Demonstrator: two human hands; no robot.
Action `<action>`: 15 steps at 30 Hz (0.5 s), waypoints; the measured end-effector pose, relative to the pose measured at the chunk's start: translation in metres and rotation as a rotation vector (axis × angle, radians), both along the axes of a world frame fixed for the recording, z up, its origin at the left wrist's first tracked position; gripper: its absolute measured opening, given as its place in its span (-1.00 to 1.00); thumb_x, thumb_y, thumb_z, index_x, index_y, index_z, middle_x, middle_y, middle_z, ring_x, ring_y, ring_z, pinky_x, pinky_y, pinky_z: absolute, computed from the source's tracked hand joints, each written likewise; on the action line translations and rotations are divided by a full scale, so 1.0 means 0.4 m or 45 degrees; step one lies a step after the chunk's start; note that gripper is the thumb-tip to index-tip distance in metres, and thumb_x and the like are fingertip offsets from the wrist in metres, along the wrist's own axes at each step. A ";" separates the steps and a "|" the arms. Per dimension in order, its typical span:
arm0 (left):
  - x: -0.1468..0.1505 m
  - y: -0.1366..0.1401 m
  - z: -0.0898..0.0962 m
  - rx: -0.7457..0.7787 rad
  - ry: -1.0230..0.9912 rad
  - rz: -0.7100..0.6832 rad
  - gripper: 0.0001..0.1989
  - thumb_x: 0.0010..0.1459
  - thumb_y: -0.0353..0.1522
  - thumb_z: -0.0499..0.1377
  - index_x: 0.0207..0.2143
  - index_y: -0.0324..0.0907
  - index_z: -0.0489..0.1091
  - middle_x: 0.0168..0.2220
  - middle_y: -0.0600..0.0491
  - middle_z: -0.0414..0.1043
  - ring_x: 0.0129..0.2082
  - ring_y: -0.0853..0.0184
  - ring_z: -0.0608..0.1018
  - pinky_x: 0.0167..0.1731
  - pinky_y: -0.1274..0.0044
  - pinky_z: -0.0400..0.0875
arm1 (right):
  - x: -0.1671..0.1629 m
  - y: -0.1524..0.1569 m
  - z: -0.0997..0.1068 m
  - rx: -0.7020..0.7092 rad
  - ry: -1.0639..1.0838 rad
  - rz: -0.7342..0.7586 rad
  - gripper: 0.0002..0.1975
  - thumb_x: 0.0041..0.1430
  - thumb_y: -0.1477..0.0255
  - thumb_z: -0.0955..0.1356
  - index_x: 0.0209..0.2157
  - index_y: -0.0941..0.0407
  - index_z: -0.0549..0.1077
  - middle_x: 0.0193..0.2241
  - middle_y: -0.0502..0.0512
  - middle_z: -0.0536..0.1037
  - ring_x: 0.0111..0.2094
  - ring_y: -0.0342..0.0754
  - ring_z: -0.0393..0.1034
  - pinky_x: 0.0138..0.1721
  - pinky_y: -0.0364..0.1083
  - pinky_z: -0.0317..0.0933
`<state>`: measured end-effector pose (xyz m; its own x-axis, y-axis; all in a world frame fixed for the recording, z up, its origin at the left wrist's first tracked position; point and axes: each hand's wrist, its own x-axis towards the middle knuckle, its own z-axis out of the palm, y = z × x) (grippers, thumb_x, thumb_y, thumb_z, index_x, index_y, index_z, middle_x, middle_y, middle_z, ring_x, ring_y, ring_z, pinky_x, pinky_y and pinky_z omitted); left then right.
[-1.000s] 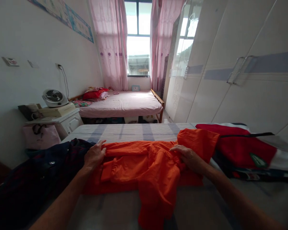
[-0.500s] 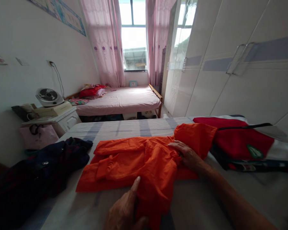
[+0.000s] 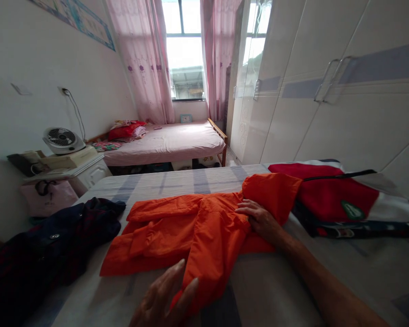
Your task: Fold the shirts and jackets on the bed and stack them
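tugging the sleeve (image 3: 211,265) could rumple the orange jacket (image 3: 165,236), left hand (image 3: 158,295) spread loose, right hand (image 3: 264,223) with grip unclear.

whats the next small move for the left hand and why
Perhaps take the near sleeve and lay it over the orange garment: the sleeve juts past the near edge, the left hand is open beside its end, and the right hand rests by the hood.

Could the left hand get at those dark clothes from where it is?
Probably yes: the left hand looks open, and mostly bed sheet lies between it and the dark clothes, with nothing standing in the way.
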<state>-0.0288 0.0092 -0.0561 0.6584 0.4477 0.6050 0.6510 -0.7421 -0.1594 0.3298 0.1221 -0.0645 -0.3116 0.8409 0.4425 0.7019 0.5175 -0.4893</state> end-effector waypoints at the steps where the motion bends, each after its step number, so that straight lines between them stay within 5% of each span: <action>1: 0.002 0.004 -0.007 0.027 0.055 -0.013 -0.49 0.16 -0.46 0.07 0.16 0.00 0.21 0.09 -0.08 0.30 0.12 0.20 0.35 -0.05 0.47 0.42 | 0.000 0.000 -0.001 0.013 -0.004 0.004 -0.65 0.13 0.56 0.23 -0.11 0.07 0.52 -0.02 0.13 0.48 0.12 0.04 0.22 0.17 0.13 0.08; 8: -0.007 0.052 0.031 0.066 0.323 -0.318 -0.54 0.24 -0.41 0.01 0.17 0.11 0.19 0.26 0.08 0.11 0.25 0.17 0.16 0.09 0.40 0.30 | -0.001 -0.001 -0.002 0.005 0.026 -0.015 -0.68 0.16 0.53 0.23 -0.15 0.04 0.54 -0.03 0.11 0.49 0.10 0.02 0.24 0.17 0.12 0.09; 15: 0.014 0.089 0.094 -0.040 0.295 -0.531 -0.70 0.21 -0.49 0.06 -0.02 -0.13 0.38 0.17 0.09 0.28 0.21 0.21 0.24 0.22 0.29 0.10 | -0.001 -0.001 -0.005 -0.046 0.074 -0.029 -0.65 0.13 0.56 0.21 -0.16 0.04 0.54 -0.03 0.10 0.49 0.11 0.01 0.22 0.17 0.11 0.07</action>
